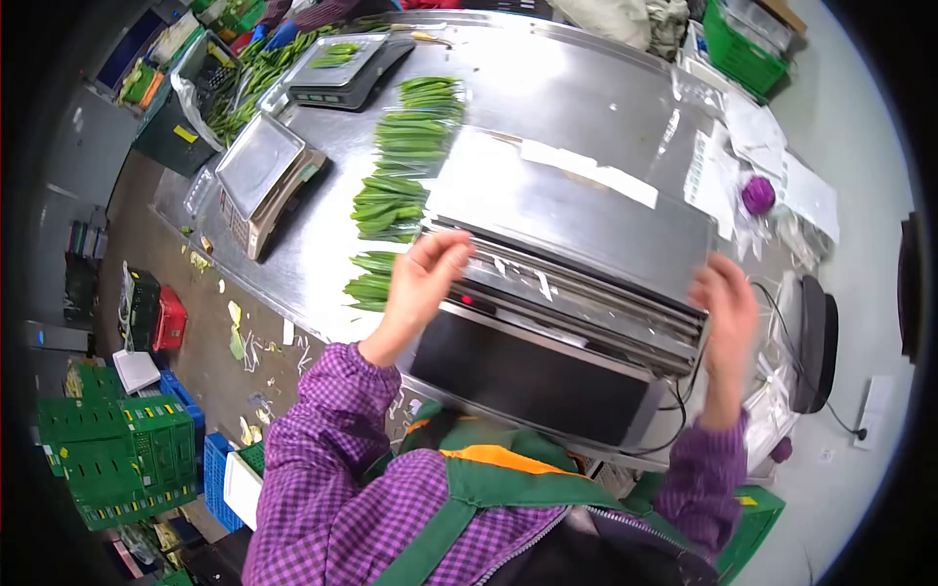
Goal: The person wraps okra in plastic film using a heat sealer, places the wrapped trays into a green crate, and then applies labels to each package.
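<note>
A bare left hand (425, 280) is at the left end of a low silver metal machine (557, 293), its fingers bent toward the thumb with little space between them; whether they meet or pinch anything, I cannot tell. The bare right hand (725, 308) is at the machine's right end, blurred, its fingers partly bent; its opening and any hold cannot be made out.

The machine sits on the near right part of a shiny steel table (547, 73). A flat black plate (532, 371) forms its near side, and a small red light (466, 300) glows near its left end. White scraps (544, 285) lie on its bars.

Bundles of long green vegetables (410, 137) run in a line left of the machine, from near to far. Farther left stand two grey digital scales (262, 166), the far one bearing more green stalks (335, 55).
</note>
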A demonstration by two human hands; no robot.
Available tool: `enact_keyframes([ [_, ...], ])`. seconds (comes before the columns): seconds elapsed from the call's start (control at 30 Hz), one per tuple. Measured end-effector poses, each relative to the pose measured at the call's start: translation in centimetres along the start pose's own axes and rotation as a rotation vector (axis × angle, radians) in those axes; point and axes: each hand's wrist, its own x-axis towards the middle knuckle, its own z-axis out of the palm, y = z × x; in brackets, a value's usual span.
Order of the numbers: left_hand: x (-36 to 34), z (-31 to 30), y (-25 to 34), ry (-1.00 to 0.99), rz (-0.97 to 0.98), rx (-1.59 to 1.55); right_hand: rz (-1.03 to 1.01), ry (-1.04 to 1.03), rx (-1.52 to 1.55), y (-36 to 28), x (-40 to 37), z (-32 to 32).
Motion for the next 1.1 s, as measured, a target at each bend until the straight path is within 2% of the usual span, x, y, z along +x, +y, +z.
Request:
enact_keyframes([
  [0.07,4.1,-5.0,-0.9,0.167,0.081,0.011,-0.065,-0.415,0.105,-2.1,4.1,10.1],
  [0.1,6.4,-7.4,-1.5,0.231,0.106,0.000,-0.013,-0.535,0.156,-3.4,5.7,15.3],
  [0.17,11.2,-11.8,-3.5,0.348,0.138,0.115,-0.040,-0.697,0.137,-3.5,9.5,24.2],
  [0.2,14.1,-14.1,-5.7,0.400,0.215,0.209,-0.092,-0.719,0.011,-2.6,11.8,28.0],
  [0.23,16.7,-16.0,-7.0,0.436,0.202,0.367,-0.146,-0.739,-0.116,-1.2,14.3,31.3],
  [0.3,21.1,-18.3,-9.2,0.548,0.286,0.529,-0.310,-0.598,-0.397,1.9,18.9,37.0],
  [0.33,23.2,-19.3,-10.2,0.545,0.283,0.521,-0.308,-0.597,-0.406,2.6,20.7,38.9],
  [0.4,26.6,-20.8,-12.1,0.531,0.157,0.662,-0.054,-0.578,-0.730,4.0,23.3,41.7],
  [0.43,27.7,-21.5,-12.6,0.525,0.152,0.656,-0.049,-0.577,-0.738,4.9,24.1,42.8],
  [0.5,29.2,-22.3,-13.4,0.331,0.100,0.594,0.438,-0.793,-0.586,6.6,25.3,44.5],
  [0.53,29.4,-22.5,-13.6,0.305,0.075,0.533,0.548,-0.811,-0.497,7.3,25.6,45.1],
  [0.63,29.5,-22.7,-13.7,0.315,0.053,0.385,0.480,-0.840,-0.425,7.3,25.9,45.4],
  [0.67,29.3,-23.0,-13.4,0.317,0.025,0.317,0.384,-0.816,-0.392,6.9,25.7,45.4],
  [0.7,28.7,-22.9,-11.8,0.339,0.016,0.316,0.387,-0.812,-0.389,6.3,25.8,45.2],
  [0.77,26.8,-22.9,-8.2,0.353,0.026,0.301,0.191,-0.780,-0.211,4.8,25.8,44.1],
  [0.83,24.6,-22.1,-3.9,0.320,0.045,0.215,0.120,-0.746,-0.122,1.3,24.8,41.3],
  [0.9,21.9,-20.1,0.2,0.230,0.105,0.185,0.013,-0.650,-0.078,-0.3,23.8,37.4],
  [0.97,19.1,-16.4,3.0,0.108,0.177,0.055,-0.003,-0.597,-0.118,-1.8,21.7,31.4],
  [1.1,14.5,-7.0,3.8,-0.160,0.125,0.019,0.076,-0.505,-0.178,-0.3,16.5,17.3],
])
